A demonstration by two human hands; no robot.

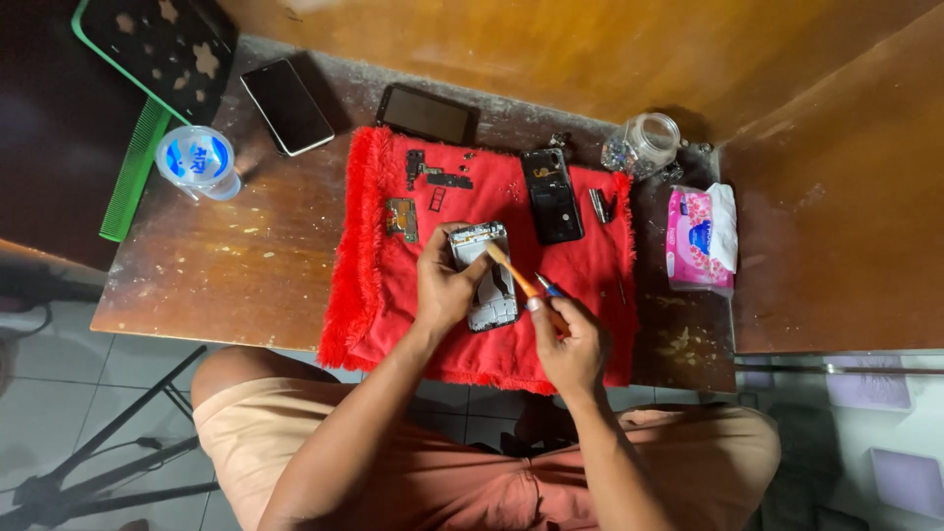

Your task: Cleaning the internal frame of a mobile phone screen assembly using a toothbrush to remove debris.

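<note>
An opened phone frame (487,276) sits in the middle of a fuzzy red cloth (492,256) on a worn wooden table (236,265). The left hand (442,285) holds the frame, with fingers curled around its left edge and the thumb on top. The right hand (568,342), at about 4 o'clock from the frame, pinches an orange brush (513,270) between thumb and fingers. The brush tip touches the top part of the frame. A blue-tipped tool (547,286) pokes out of the same hand.

On the cloth at 1 o'clock lies a black phone back (552,197). At 11 o'clock are a small circuit board (401,218) and some dark little parts (433,177).

Off the cloth, a dark phone (427,114) lies at 12 o'clock. Another phone (287,106) lies at 10 o'clock, near a sealed water cup (198,161) and a green comb (134,183). At 2 o'clock stands a glass jar (644,144). At 3 o'clock is a pink tissue pack (698,241).
</note>
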